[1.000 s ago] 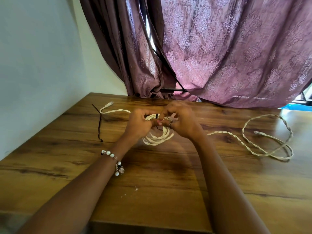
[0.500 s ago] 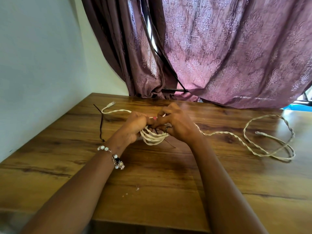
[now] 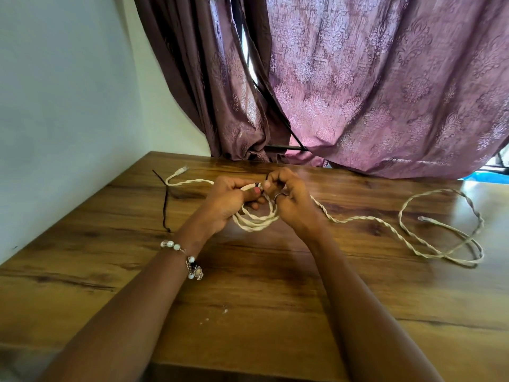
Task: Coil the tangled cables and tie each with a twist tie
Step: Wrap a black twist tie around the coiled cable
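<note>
A cream twisted cable is partly wound into a small coil [image 3: 254, 221] over the middle of the wooden table [image 3: 275, 312]. My left hand [image 3: 227, 198] grips the top of the coil. My right hand [image 3: 287, 198] pinches a dark twist tie [image 3: 260, 186] at the top of the coil, right beside my left thumb. The rest of the cable [image 3: 440, 235] trails right in loose loops, with a plug end [image 3: 422, 218] lying inside them. Another plug end [image 3: 182, 169] lies at the far left.
A thin dark tie [image 3: 164, 205] lies on the table at the left near the white wall [image 3: 60, 106]. Purple patterned curtains [image 3: 371, 86] hang behind the table's far edge. The near table edge runs along the bottom.
Both hands have lifted the coil slightly and shifted their hold at its top; the right fingers now pinch the dark tie closer to the left thumb. The loose cable at right stays put.
</note>
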The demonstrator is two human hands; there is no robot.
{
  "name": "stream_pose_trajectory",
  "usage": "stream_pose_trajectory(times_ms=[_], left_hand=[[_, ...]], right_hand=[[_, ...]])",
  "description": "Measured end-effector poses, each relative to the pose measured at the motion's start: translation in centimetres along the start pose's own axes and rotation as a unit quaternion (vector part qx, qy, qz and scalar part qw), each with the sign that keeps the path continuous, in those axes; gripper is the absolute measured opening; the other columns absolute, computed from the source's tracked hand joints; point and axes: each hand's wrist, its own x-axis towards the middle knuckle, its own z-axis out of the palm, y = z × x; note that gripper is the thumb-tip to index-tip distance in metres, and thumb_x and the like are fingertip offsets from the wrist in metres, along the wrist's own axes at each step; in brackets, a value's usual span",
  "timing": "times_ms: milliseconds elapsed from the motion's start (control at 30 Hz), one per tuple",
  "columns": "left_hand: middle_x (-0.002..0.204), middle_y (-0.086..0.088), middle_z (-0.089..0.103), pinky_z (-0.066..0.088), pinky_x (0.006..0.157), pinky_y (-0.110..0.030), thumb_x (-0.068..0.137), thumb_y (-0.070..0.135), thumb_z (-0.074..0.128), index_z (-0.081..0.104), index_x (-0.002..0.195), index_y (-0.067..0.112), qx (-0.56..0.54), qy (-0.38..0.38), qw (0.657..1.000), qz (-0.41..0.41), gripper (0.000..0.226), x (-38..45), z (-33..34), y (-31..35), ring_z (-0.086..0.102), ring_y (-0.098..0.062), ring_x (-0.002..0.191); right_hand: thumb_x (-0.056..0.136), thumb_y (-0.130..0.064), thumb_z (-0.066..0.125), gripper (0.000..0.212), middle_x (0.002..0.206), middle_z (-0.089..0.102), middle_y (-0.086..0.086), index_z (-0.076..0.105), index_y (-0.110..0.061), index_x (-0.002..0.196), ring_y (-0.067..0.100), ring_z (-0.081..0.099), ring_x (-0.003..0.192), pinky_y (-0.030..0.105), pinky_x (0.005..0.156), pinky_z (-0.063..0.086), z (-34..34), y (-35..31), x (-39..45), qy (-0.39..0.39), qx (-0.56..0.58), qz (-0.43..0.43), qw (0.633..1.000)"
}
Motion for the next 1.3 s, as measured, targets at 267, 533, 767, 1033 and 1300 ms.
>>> stream_pose_trajectory(times_ms=[267, 533, 767, 1033, 1300], left_hand=[[0.087, -0.013, 0.073, 0.049, 0.052, -0.018, 0.081, -0.003, 0.069, 0.066, 0.114, 0.006, 0.215, -0.048, 0.966, 0.137, 0.034, 0.0, 0.3, -0.1, 0.062, -0.01, 0.051], [0.075, -0.002, 0.068, 0.043, 0.047, -0.008, 0.082, 0.001, 0.068, 0.068, 0.109, 0.007, 0.292, -0.058, 0.941, 0.162, 0.028, -0.6, 1.3, 0.3, 0.056, 0.004, 0.043], [0.064, 0.017, 0.056, 0.041, 0.05, -0.006, 0.078, 0.01, 0.075, 0.068, 0.108, 0.007, 0.347, -0.03, 0.911, 0.22, 0.03, -1.1, 1.4, 0.2, 0.057, 0.005, 0.045], [0.08, -0.005, 0.073, 0.043, 0.063, -0.015, 0.07, 0.02, 0.078, 0.073, 0.092, 0.005, 0.341, 0.026, 0.873, 0.348, 0.027, -0.8, 1.1, -0.8, 0.061, -0.006, 0.068], [0.088, -0.009, 0.064, 0.041, 0.074, -0.011, 0.073, 0.018, 0.075, 0.072, 0.1, 0.003, 0.347, 0.064, 0.837, 0.418, 0.032, -0.5, 1.4, -2.0, 0.057, -0.009, 0.082]], right_hand=[[0.093, -0.004, 0.053, 0.016, 0.066, 0.045, 0.012, 0.053, 0.002, 0.078, 0.019, 0.039, 0.061, 0.026, 0.055, 0.036, -0.9, -1.7, -0.2, 0.067, 0.154, 0.079, 0.983], [0.086, -0.01, 0.058, 0.015, 0.083, 0.062, 0.028, 0.06, 0.004, 0.082, 0.028, 0.055, 0.07, 0.036, 0.061, 0.047, -0.9, -0.4, 0.1, 0.125, 0.093, 0.104, 0.982], [0.089, 0.0, 0.053, 0.017, 0.078, 0.069, 0.019, 0.065, 0.005, 0.079, 0.028, 0.062, 0.066, 0.035, 0.057, 0.052, -1.3, -0.4, 0.2, 0.089, 0.123, 0.202, 0.968], [0.086, 0.002, 0.061, 0.016, 0.063, 0.066, 0.012, 0.069, 0.005, 0.073, 0.02, 0.059, 0.053, 0.027, 0.048, 0.051, -2.2, -0.9, 0.2, 0.053, 0.267, 0.302, 0.913], [0.062, 0.009, 0.054, 0.027, 0.079, 0.057, 0.018, 0.057, 0.005, 0.089, 0.027, 0.058, 0.067, 0.034, 0.057, 0.057, -2.2, -0.9, -0.1, -0.017, 0.425, 0.423, 0.8]])
